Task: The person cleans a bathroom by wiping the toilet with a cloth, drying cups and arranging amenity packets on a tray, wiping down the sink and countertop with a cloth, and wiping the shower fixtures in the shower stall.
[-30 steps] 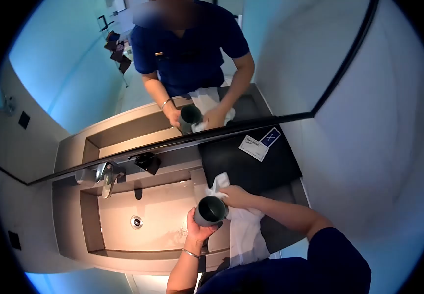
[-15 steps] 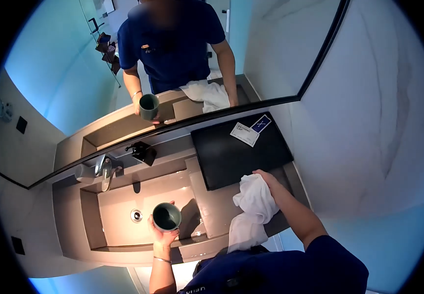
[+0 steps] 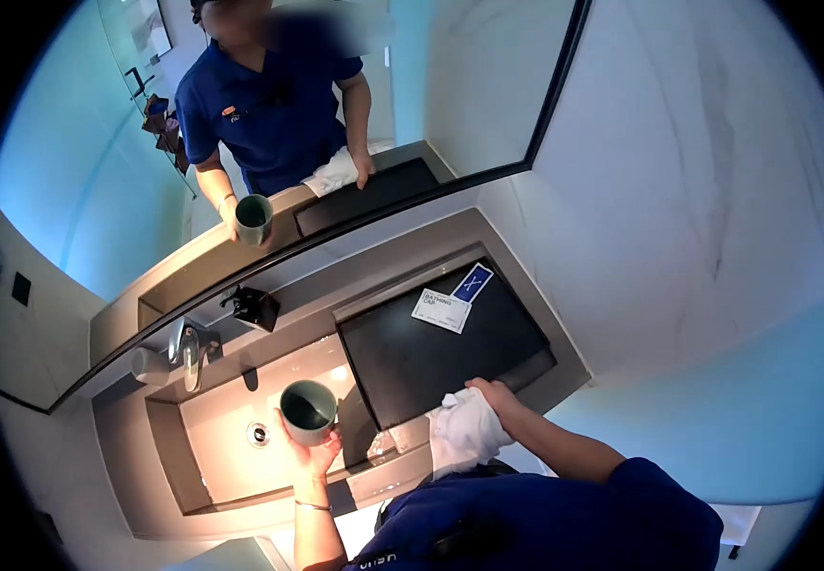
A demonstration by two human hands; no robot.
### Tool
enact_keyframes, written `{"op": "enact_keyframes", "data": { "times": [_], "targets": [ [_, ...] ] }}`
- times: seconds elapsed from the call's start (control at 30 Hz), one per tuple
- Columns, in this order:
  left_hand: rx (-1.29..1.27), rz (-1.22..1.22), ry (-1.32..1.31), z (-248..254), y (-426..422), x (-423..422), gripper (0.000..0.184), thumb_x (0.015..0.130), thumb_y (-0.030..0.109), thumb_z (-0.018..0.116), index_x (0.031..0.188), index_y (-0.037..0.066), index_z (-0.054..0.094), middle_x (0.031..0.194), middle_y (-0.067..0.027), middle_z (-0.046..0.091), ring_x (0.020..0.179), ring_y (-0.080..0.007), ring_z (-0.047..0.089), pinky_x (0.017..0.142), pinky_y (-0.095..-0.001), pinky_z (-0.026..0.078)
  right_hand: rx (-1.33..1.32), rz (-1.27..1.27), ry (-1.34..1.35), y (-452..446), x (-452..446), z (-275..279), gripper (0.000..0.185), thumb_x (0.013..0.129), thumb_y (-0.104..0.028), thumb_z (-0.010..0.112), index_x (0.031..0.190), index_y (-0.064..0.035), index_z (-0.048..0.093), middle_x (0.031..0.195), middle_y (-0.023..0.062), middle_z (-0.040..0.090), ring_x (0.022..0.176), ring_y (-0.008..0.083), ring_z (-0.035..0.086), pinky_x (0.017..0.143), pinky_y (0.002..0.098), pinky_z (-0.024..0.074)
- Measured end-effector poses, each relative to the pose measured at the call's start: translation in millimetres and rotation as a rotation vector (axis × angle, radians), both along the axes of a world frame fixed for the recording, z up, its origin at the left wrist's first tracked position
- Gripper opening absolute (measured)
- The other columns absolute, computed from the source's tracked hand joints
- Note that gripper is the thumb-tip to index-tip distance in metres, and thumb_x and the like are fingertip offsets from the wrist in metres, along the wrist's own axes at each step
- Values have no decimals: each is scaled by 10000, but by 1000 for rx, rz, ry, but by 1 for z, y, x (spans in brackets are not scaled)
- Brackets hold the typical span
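My left hand [image 3: 315, 459] is wrapped round a dark green cup [image 3: 309, 412] and holds it over the sink basin [image 3: 231, 466], its open mouth facing up towards me. With fingers closed, my right hand [image 3: 494, 400] grips a bunched white cloth [image 3: 467, 440] at the near edge of a black tray [image 3: 402, 366]. Whether its fingertips also touch the tray I cannot tell. On the tray lie a white card packet marked "Bathing Cap" [image 3: 442, 310] and a small blue packet [image 3: 472, 284].
Behind the basin are a chrome faucet [image 3: 191, 352], a black dispenser [image 3: 252, 308] and a second cup [image 3: 149, 365]. A black-framed mirror [image 3: 336, 228] runs along the back, reflecting the person. A marble wall [image 3: 640, 219] rises at the right.
The black tray with its packets has shifted towards me and the basin, off the back of the counter. My right hand and the cloth have moved nearer my body. The cup remains over the basin.
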State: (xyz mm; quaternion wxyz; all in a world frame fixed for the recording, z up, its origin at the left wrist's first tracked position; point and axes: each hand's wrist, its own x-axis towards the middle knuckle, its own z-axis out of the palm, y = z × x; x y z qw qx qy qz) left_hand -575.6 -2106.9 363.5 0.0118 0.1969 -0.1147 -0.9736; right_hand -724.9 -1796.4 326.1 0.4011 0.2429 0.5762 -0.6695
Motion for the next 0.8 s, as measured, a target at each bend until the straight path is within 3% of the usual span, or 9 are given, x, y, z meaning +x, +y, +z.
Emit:
{"op": "enact_keyframes", "data": {
  "times": [0.17, 0.3, 0.33, 0.43, 0.5, 0.53, 0.63, 0.7, 0.8],
  "targets": [
    [-91, -15, -109, 27, 25, -22, 779, 780, 735, 409, 1129, 46, 514, 973, -156, 593, 736, -251, 526, 551, -308, 417, 145, 143, 52, -8, -28, -10, 377, 849, -355, 568, 800, 12, 641, 754, 104, 655, 590, 223, 629, 572, 340, 510],
    [-24, -18, -41, 14, 26, -19, 834, 750, 716, 497, 1239, 43, 444, 1110, -176, 561, 848, -296, 553, 650, -356, 477, 283, 692, 327, 3, -32, 13, 446, 869, -420, 549, 897, 9, 670, 816, 92, 672, 722, 205, 645, 676, 351, 507],
    [-41, -27, -24, 8, 25, -15, 855, 740, 705, 525, 1269, 42, 418, 1149, -182, 545, 879, -312, 557, 678, -377, 492, 460, 1066, 417, 10, -32, 35, 368, 862, -373, 560, 962, -40, 679, 862, 114, 683, 789, 238, 649, 717, 362, 494],
    [-82, -166, 204, -6, 19, -15, 926, 690, 563, 698, 1344, 24, 327, 1277, -196, 470, 1078, -384, 519, 902, -493, 467, 419, 1151, 935, 15, -75, 73, 362, 809, -379, 581, 903, -44, 684, 812, 193, 666, 790, 298, 646, 696, 375, 496],
    [-183, -238, 234, -2, 18, -17, 925, 678, 499, 746, 1343, 13, 324, 1281, -197, 470, 1133, -406, 487, 972, -525, 419, 655, 752, 1088, -11, -125, 62, 349, 788, -364, 594, 1013, -107, 665, 970, 201, 649, 838, 333, 638, 726, 399, 499],
    [-245, -260, 247, 9, 19, -23, 937, 664, 422, 785, 1352, 2, 308, 1282, -204, 471, 1161, -434, 461, 1027, -557, 347, 769, 757, 1176, -26, -148, 59, 411, 793, -396, 579, 1113, -141, 613, 1109, 218, 578, 874, 345, 633, 750, 409, 500],
    [-275, -331, 266, 9, 21, -44, 870, 732, 499, 696, 1344, 5, 324, 1270, -200, 486, 1174, -404, 466, 1012, -569, 354, 1028, 939, 1093, -62, -172, 25, 563, 824, -486, 506, 1313, -212, 446, 1357, 263, 352, 954, 386, 611, 811, 437, 491],
    [-247, -280, 261, 11, 26, -65, 789, 781, 563, 604, 1324, 42, 366, 1250, -168, 503, 1139, -332, 497, 914, -479, 438, 1026, 1033, 964, -64, -173, 7, 660, 830, -581, 436, 1396, -259, 325, 1420, 340, 172, 995, 457, 580, 847, 486, 472],
    [-281, -146, 166, -1, 29, -101, 719, 787, 532, 613, 1304, 81, 398, 1219, -124, 520, 1070, -272, 525, 833, -393, 462, 1057, 1304, 950, -52, -122, 18, 658, 833, -544, 461, 1398, -239, 322, 1394, 367, 203, 955, 475, 590, 827, 497, 479]
  ]
}}
